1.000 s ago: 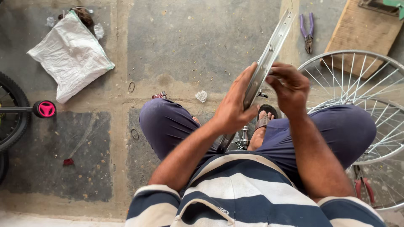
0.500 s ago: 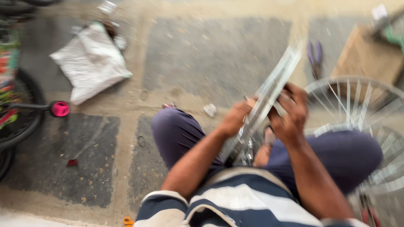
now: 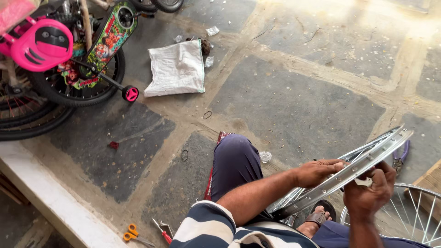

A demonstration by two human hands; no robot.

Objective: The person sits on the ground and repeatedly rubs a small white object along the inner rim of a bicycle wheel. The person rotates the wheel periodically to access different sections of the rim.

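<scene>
Your view has swung left since a second ago: child's bicycle now in sight, white sack nearer centre. Bare wheel rim slants across your lap, above stone floor. Your left hand grasps rim's near edge. Your right hand clenches rim from below. Pliers lie beyond rim's tip.

Both hands raised before torso: left hand fingers curled, right hand clenched, forearms extended.
</scene>
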